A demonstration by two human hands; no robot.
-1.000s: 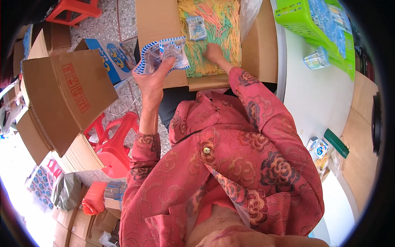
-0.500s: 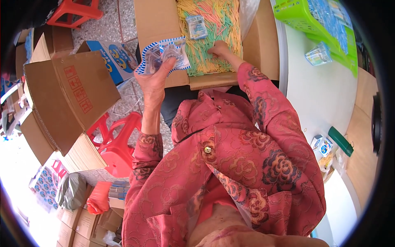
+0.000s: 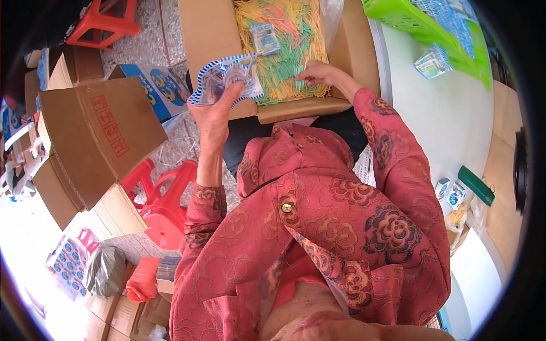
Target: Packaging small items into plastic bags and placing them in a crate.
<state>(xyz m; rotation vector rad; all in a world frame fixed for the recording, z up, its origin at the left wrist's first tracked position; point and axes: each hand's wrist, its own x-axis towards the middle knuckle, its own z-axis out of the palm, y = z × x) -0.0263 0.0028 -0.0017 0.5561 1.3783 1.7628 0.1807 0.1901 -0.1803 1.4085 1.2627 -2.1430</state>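
My left hand [image 3: 211, 116] is closed round several clear plastic packets [image 3: 223, 78] with blue-and-white striped edges, the thumb pressed on top. They are held at the left side of an open cardboard box [image 3: 352, 45]. Inside the box lies a thick layer of small thin plastic sticks [image 3: 283, 71] in yellow, green and pink. Above the sticks near the box's right side, my right hand [image 3: 318, 74] has its fingers drawn together; what they hold, if anything, is too small to make out. A filled packet [image 3: 265, 38] rests on the sticks.
On the white table [image 3: 432, 125] at right stand a green basket [image 3: 398, 23] of blue packets, one loose packet [image 3: 433, 61] and a dark green object [image 3: 475, 184]. To my left are a large cardboard box [image 3: 102, 136], a blue printed box [image 3: 156, 88] and red stools [image 3: 165, 219].
My right hand has lifted off the sticks and drawn back a little to the right, its elbow swinging outward. The left hand keeps its packets. The whole view has shifted slightly.
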